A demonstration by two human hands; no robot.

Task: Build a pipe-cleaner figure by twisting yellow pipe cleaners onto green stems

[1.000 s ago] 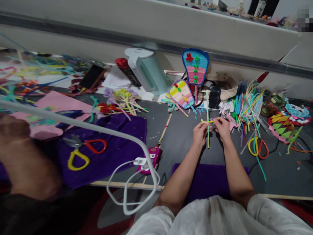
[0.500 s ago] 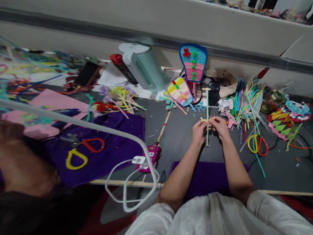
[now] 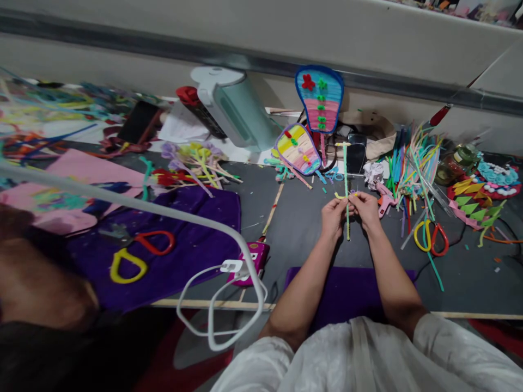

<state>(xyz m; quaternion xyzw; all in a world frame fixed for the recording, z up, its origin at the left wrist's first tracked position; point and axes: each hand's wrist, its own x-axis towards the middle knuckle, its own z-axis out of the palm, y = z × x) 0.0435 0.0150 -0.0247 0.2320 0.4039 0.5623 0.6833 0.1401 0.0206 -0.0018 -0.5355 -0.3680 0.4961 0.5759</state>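
Well, centre-right, the left hand [image 3: 333,218] pinches the green stem [image 3: 345,166], the right hand [image 3: 365,209] the yellow strip [image 3: 339,196]. Best keep their crossing snug.

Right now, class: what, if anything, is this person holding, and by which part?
The left hand and right hand pinch a green stick and a short yellow strip about where the two cross.

Your green stem [image 3: 345,169] and yellow strip [image 3: 340,197], right of centre, look fuzzy; grey tabletop [image 3: 298,228] matt. Upper middle, you have a smooth, plastic-looking kettle [image 3: 250,111]; lower left, soft purple cloth [image 3: 210,223] under scissors [image 3: 129,239] with smooth plastic handles [image 3: 125,254] and metal blades [image 3: 114,234]. Far right, your jar [image 3: 460,160] reads glossy, glass-like.
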